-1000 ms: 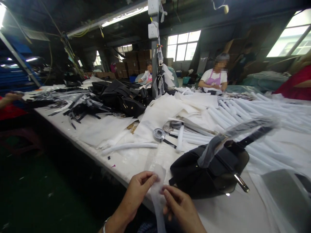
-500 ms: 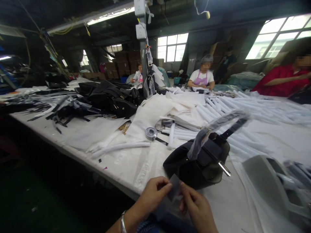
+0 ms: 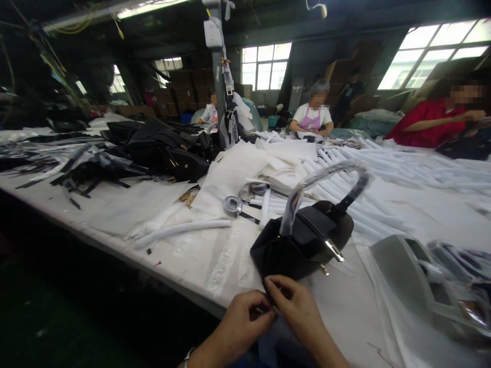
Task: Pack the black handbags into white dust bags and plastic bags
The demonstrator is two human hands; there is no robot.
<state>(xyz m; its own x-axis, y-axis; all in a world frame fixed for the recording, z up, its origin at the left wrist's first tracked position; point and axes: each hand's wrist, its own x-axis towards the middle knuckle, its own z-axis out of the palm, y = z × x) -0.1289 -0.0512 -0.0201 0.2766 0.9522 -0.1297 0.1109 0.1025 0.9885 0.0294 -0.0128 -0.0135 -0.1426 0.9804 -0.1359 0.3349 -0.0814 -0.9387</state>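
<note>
My left hand (image 3: 245,319) is closed in a pinch at the table's near edge, and a bracelet shows at its wrist. Fingertip to fingertip with it, my right hand (image 3: 297,306) is also pinched shut. What lies between the fingers is hidden; only a dark sliver shows there. Just beyond both hands stands a black handbag (image 3: 291,250), with clear plastic wrapped round its raised handle (image 3: 301,191). A shiny metal clasp (image 3: 334,251) sticks out at its right side. My right fingertips are close to the bag's lower corner; whether they touch it I cannot tell.
A grey tape dispenser (image 3: 402,271) stands to the right. White tubes (image 3: 387,214), paper sheets (image 3: 233,174) and a rolled strap (image 3: 232,205) lie behind the bag. Black bags (image 3: 164,148) are heaped at the left. Co-workers (image 3: 312,115) sit across the table (image 3: 184,266).
The small dark square sheet held between my hands has dropped from sight behind the fingers. My right hand has moved up and left against the left one. The view has shifted slightly.
</note>
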